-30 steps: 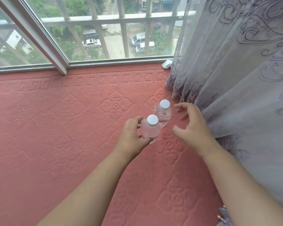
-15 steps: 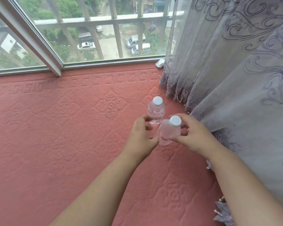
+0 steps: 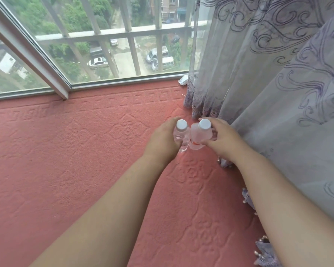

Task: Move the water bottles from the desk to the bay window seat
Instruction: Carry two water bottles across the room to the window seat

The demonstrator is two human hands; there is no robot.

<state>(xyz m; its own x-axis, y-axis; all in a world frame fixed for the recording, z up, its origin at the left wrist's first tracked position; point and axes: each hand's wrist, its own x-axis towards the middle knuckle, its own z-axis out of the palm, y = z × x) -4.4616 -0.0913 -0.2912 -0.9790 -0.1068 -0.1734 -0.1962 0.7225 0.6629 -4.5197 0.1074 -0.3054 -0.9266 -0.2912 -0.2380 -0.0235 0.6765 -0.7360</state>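
Note:
Two small clear water bottles with white caps stand side by side, touching, on the pink embossed bay window seat (image 3: 66,160). My left hand (image 3: 162,140) is wrapped around the left bottle (image 3: 181,134). My right hand (image 3: 223,138) grips the right bottle (image 3: 201,134), which leans slightly to the left; whether its base rests on the seat is hidden by my fingers.
A grey curtain (image 3: 278,83) with purple swirls hangs close on the right, its beaded hem brushing the seat. The window glass and frame (image 3: 46,60) run along the far edge. A small crumpled white scrap (image 3: 183,80) lies in the far corner by the curtain.
The bottle passed from my left hand to my right, which carried it beside the standing bottle. My left hand then reached forward and closed on that standing bottle.

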